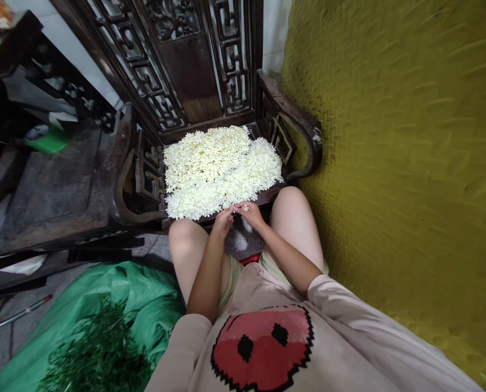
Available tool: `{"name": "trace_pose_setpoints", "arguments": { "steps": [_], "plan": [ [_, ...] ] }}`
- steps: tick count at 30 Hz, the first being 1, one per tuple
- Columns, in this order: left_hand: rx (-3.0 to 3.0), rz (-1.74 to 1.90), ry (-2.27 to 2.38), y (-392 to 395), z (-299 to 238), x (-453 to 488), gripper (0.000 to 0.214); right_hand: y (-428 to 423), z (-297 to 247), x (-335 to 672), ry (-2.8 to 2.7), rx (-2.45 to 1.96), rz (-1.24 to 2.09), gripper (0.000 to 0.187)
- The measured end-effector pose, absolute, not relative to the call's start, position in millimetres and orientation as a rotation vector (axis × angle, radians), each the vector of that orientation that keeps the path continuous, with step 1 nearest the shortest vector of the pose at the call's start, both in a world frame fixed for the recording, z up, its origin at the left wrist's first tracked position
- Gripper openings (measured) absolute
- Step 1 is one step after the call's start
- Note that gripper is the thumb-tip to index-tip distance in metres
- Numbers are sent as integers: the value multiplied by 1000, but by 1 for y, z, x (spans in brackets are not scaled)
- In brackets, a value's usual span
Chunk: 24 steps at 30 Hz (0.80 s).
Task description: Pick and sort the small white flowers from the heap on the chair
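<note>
Small white flowers [222, 163] cover most of the dark wooden chair seat in front of my knees, yellower at the back and whiter toward the front. Just off the front edge of that seat, my two hands meet over my lap. My left hand [224, 219] is closed, its fingertips pinched close to those of the other hand. In my right hand [248, 214], also closed, a few small white flowers [246, 207] show at the fingers. Whether a thread or needle runs between the fingertips is too small to make out.
The chair [316, 141] has curved arms and a carved back. Left of it stands another wooden seat [63, 185] with a green box [49, 139]. A green sack [145, 294] with leafy stems [99, 348] lies at lower left. A yellow textured sheet [398, 163] rises on the right.
</note>
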<state>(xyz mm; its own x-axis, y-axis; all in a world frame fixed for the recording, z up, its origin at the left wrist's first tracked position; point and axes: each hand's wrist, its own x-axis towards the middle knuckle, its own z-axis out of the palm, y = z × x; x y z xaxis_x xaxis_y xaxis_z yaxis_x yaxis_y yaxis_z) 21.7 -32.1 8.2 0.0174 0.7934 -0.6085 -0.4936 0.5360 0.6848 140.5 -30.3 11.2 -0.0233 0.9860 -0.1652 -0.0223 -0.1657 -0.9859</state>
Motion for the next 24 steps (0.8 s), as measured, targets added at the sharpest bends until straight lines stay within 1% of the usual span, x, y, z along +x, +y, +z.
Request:
{"name": "trace_pose_setpoints", "arguments": {
  "steps": [6,11,16,24],
  "plan": [
    [288,1021,1141,-32,9,23,44,-29,6,138,-961,-1270,1434,22],
    [254,1119,1182,-31,11,22,51,-27,0,138,-733,-1308,1528,29],
    [256,1133,1208,-29,11,20,48,-26,-4,140,-630,-1257,1585,34],
    [187,1267,1264,-26,10,15,43,-22,-5,145,-481,-1264,1556,41]
  ]
}}
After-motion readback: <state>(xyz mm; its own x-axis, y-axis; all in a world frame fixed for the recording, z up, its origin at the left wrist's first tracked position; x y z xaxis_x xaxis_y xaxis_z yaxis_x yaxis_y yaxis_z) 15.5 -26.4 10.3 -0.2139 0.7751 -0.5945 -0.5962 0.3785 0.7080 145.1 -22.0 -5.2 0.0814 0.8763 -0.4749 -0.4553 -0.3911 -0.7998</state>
